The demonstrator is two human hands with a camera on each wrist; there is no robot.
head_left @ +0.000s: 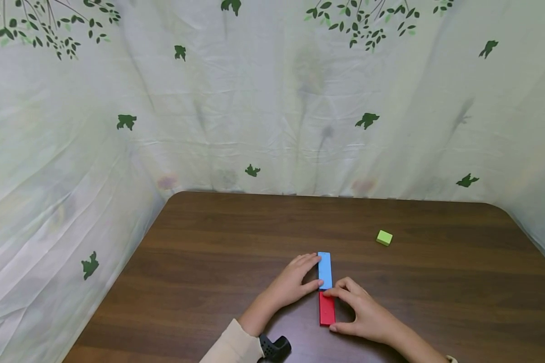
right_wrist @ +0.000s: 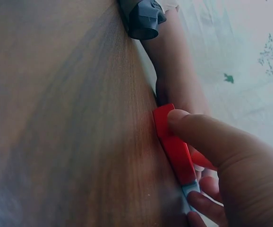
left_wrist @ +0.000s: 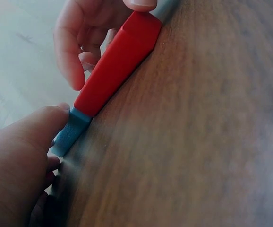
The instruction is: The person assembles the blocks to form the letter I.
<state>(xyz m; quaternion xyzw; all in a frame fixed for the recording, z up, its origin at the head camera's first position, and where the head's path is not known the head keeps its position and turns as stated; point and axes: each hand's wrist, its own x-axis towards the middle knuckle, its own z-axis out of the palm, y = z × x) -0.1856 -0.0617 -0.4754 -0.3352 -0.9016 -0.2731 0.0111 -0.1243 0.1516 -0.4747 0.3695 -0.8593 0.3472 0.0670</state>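
Note:
Two long rectangular blocks lie end to end on the table, the blue block (head_left: pixel 325 272) farther away and the red block (head_left: pixel 327 310) nearer. From the left, my left hand (head_left: pixel 292 280) holds the blue block, its index fingertip near the far end and its thumb by the near end. My right hand (head_left: pixel 365 313) grips the red block lengthwise, thumb at the near end and index finger by the joint between the blocks. In the left wrist view, the red block (left_wrist: pixel 120 61) meets the blue block (left_wrist: pixel 72 131) in one line.
A small light green block (head_left: pixel 384 238) sits farther back on the right of the brown wooden table (head_left: pixel 218 237). Behind the table hangs a pale curtain (head_left: pixel 272 101) with leaf and bird prints. A black device (head_left: pixel 276 348) is worn on the left wrist.

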